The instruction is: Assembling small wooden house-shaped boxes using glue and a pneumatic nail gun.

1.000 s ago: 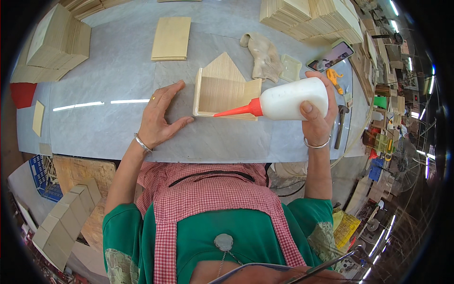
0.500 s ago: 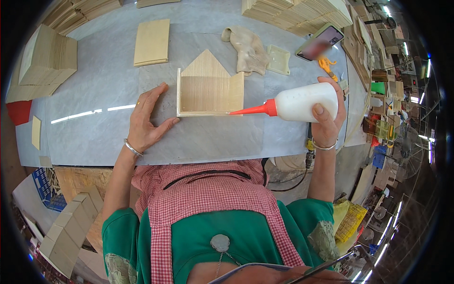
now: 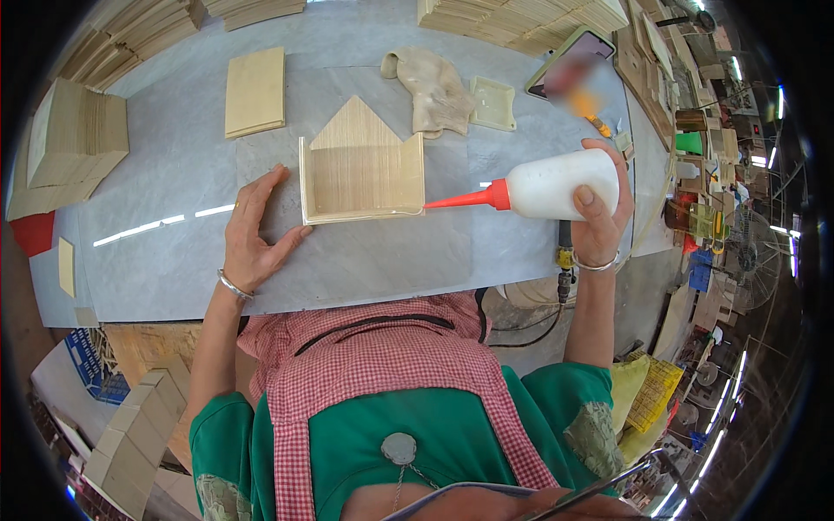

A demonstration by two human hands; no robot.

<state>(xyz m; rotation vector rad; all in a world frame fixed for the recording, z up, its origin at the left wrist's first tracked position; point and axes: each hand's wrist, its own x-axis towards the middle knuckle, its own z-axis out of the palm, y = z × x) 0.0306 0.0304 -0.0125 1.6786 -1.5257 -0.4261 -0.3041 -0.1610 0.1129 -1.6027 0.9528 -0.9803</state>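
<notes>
The red cone-shaped nozzle (image 3: 460, 200) has travelled from the left part of the box's near edge to its right end, and now its tip is at the near right corner. It belongs to the white plastic squeeze bottle (image 3: 560, 184), which the right hand (image 3: 598, 236) holds firmly, thumb on the near side, bottle lying almost level. The open pale wooden box with a pointed back panel (image 3: 356, 178) stands on the grey smooth tabletop (image 3: 382, 265), in front of the person and between the two hands.

The left hand (image 3: 252, 243) stays beside the box, fingers spread and holding nothing; its thumb tip is at the near left corner, but I cannot tell whether it presses there. A thin whitish line seems to lie along this edge, so I judge that this pass is nearly complete.
</notes>
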